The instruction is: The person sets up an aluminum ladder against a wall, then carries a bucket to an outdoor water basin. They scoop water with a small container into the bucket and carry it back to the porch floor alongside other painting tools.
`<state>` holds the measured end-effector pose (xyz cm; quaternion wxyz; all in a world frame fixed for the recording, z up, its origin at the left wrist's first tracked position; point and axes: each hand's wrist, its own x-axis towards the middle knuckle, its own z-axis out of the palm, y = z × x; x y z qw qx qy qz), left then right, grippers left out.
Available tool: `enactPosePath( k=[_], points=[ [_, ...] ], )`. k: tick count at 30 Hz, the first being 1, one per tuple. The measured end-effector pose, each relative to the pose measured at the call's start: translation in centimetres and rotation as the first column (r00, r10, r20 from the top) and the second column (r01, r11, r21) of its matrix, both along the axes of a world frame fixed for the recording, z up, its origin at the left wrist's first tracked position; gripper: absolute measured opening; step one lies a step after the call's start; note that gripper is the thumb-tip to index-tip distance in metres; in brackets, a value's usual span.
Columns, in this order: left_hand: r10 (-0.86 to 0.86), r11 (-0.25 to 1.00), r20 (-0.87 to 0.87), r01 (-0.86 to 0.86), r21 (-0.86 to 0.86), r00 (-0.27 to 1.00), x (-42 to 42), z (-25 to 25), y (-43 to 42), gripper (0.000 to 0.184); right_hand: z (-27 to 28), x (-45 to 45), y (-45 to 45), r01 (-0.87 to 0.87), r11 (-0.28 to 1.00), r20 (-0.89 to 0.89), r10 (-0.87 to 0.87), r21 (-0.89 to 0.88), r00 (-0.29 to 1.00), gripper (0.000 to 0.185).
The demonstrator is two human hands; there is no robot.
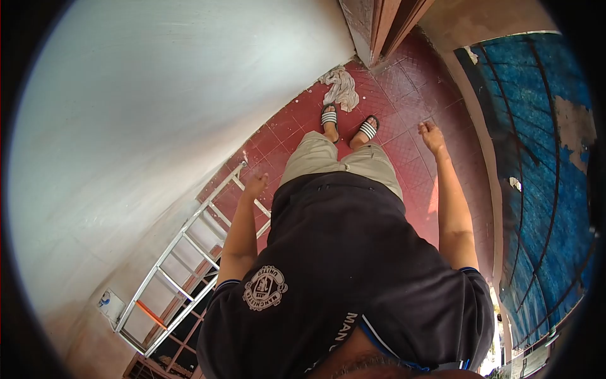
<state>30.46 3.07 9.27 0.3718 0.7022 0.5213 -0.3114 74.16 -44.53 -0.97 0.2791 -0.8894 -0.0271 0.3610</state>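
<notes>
My left hand [255, 185] hangs beside my hip with its fingers curled in, and I see nothing in it. Close by that hand stands a metal ladder [175, 283] with one orange rung; the hand overlaps it in view, and I cannot tell whether they touch. On the other side, my right hand [432, 136] is held out away from my body over the red floor, its fingers folded and nothing visible in them. A crumpled pale cloth [343, 88] lies on the floor just ahead of my striped slides [368, 129].
A pale wall [158, 107] runs along the left, with an electrical box [112, 306] low in the picture. Ahead is a wooden door frame [380, 35]. Blue sheeting [536, 170] behind dark bars lines the right side. Red tiles [410, 174] cover the floor.
</notes>
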Motion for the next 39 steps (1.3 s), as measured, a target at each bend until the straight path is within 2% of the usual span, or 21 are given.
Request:
enactPosePath(
  k=[3,4,6,8,11,13,15,17,19,21,22,24,25,26,27,29,31,32,34,37,39],
  points=[
    [-0.068,0.997,0.2,0.061,0.042,0.977,3.9,-2.3,3.0,0.038,3.3,-1.1,0.3,0.014,0.999,0.03,-0.016,0.052,0.999,0.034],
    [-0.015,0.999,0.221,0.008,0.033,0.975,5.4,-3.1,3.6,0.038,4.7,-1.4,0.7,0.014,0.999,0.029,-0.015,0.046,0.999,0.033],
    [0.035,0.999,0.257,-0.042,0.019,0.966,9.6,-1.5,3.1,0.037,6.8,-2.3,1.5,0.03,0.999,0.029,-0.031,0.043,0.999,0.031],
    [-0.055,0.998,0.394,0.041,0.045,0.917,12.8,0.9,2.3,0.037,7.5,-3.2,2.1,0.035,0.999,0.056,-0.037,0.036,0.998,0.031],
    [-0.142,0.99,0.436,0.122,0.074,0.889,12.7,1.4,2.7,0.037,5.5,-5.3,1.6,0.039,0.999,0.06,-0.04,0.027,0.997,0.03],
    [-0.122,0.992,0.451,0.091,0.09,0.884,10.0,0.2,3.3,0.038,4.7,-6.7,1.5,0.032,0.999,0.056,-0.033,0.023,0.998,0.031],
    [0.004,1.0,0.439,-0.012,0.014,0.898,6.0,-2.1,4.4,0.038,5.1,-8.9,1.5,-0.023,0.996,0.002,0.023,-0.081,1.0,0.031],
    [0.058,0.998,0.372,-0.059,-0.009,0.927,1.4,-2.1,4.6,0.038,4.9,-11.1,0.9,-0.14,0.972,0.086,0.159,-0.191,0.983,0.031],
    [0.091,0.995,0.304,-0.096,0.002,0.948,-4.7,-4.8,5.2,0.037,4.8,-13.9,0.5,-0.106,0.98,0.101,0.125,-0.17,0.987,0.03],
    [0.217,0.976,0.264,-0.208,-0.062,0.94,-10.5,-7.2,5.6,0.035,4.3,-16.4,-0.1,-0.096,0.969,0.013,0.102,-0.228,0.995,0.03],
    [0.225,0.974,0.266,-0.213,-0.072,0.937,-12.9,-7.8,5.7,0.035,4.7,-17.5,0.1,-0.101,0.966,0.017,0.108,-0.237,0.994,0.03],
    [0.448,0.89,0.177,-0.419,-0.178,0.876,-17.7,-8.6,5.5,0.03,6.3,-20.3,0.6,-0.2,0.927,0.124,0.25,-0.317,0.96,0.03],
    [0.453,0.887,0.183,-0.422,-0.186,0.872,-19.7,-9.0,5.6,0.03,7.3,-21.1,1.0,-0.202,0.925,0.132,0.255,-0.323,0.958,0.03],
    [0.531,0.839,0.123,-0.499,-0.218,0.839,-21.5,-9.8,5.7,0.029,8.6,-21.4,1.7,-0.191,0.931,0.086,0.227,-0.31,0.97,0.032],
    [0.603,0.782,0.062,-0.573,-0.245,0.796,-22.0,-10.1,5.8,0.027,9.4,-21.2,2.3,-0.18,0.938,0.042,0.202,-0.297,0.979,0.034],
    [0.634,0.765,0.116,-0.598,-0.24,0.765,-22.4,-10.7,5.9,0.027,10.0,-20.4,3.0,-0.209,0.933,0.054,0.235,-0.293,0.971,0.034],
    [0.673,0.736,0.151,-0.636,-0.233,0.724,-23.2,-11.4,4.9,0.026,9.4,-18.4,3.4,-0.31,0.906,0.213,0.376,-0.287,0.902,0.031],
    [0.706,0.707,0.208,-0.653,-0.272,0.677,-23.2,-12.3,4.9,0.028,10.6,-17.3,5.0,-0.326,0.869,0.219,0.424,-0.372,0.879,0.031],
    [0.746,0.666,0.272,-0.677,-0.313,0.608,-23.1,-12.7,4.3,0.029,10.7,-14.3,6.8,-0.324,0.883,0.242,0.415,-0.34,0.877,0.031],
    [0.758,0.65,0.313,-0.703,-0.288,0.573,-21.6,-12.8,2.4,0.031,12.4,-11.5,10.7,-0.337,0.907,0.311,0.406,-0.253,0.859,0.029],
    [0.741,0.671,0.248,-0.668,-0.322,0.624,-21.0,-13.8,1.4,0.034,13.1,-10.5,11.8,-0.359,0.91,0.361,0.412,-0.206,0.836,0.029]
  ],
)
